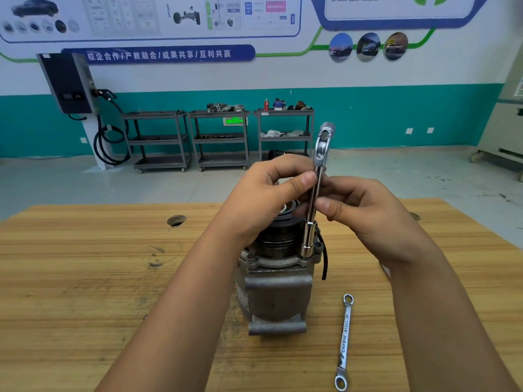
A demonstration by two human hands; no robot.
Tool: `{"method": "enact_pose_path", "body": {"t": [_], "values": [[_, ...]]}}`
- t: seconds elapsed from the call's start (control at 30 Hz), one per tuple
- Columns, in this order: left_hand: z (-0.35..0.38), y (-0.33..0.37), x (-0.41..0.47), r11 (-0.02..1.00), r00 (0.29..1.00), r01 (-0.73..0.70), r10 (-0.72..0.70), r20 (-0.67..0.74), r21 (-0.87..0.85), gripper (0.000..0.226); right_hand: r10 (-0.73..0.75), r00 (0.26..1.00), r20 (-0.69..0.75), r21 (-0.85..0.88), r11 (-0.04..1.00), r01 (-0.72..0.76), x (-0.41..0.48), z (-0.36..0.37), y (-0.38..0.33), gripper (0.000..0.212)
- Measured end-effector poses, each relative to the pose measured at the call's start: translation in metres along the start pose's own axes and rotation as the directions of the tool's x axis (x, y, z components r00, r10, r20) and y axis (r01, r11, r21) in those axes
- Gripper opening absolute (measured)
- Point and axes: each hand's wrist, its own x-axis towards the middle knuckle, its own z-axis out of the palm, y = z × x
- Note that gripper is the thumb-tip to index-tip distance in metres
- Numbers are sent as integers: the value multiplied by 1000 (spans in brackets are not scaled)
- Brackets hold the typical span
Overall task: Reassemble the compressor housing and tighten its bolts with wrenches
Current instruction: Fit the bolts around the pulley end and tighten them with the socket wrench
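A grey metal compressor point(276, 295) stands upright on the wooden table point(85, 278), its black pulley at the top. A chrome socket wrench point(311, 222) stands nearly vertical with its lower socket end on a bolt at the right of the housing flange. My left hand point(263, 199) pinches the wrench shaft between thumb and fingers. From the other side, my right hand point(359, 207) pinches the same shaft. The bolt under the socket is hidden.
A chrome ring spanner point(344, 340) lies on the table right of the compressor, near the front edge. A round hole point(176, 220) sits in the tabletop at the back left. Three tool carts point(220, 137) and a wall charger point(70, 83) stand far behind.
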Motion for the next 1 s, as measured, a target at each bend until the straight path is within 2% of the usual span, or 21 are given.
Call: {"method": "enact_pose_path", "body": {"t": [0.17,0.3,0.47,0.67,0.83,1.0], "values": [[1,1,-2,999,1000,-16,17,21,-31,11,-3,999,-32,-14,1000,3,1,0,1,22],[1,-2,-1,1000,1000,-3,3,-14,28,19,-21,998,-57,-61,998,17,2,0,3,15],[4,-2,0,997,999,-9,12,-37,78,11,-35,997,-76,-100,995,27,3,4,3,17],[6,-2,1,999,996,-15,17,-84,29,11,-35,995,-89,-159,987,20,5,7,3,14],[5,-1,2,999,994,-1,6,-106,44,18,11,999,-48,-175,984,-19,2,3,1,20],[3,1,0,999,998,19,-17,-63,31,15,51,999,10,-86,995,-50,-1,-3,-1,25]]}}
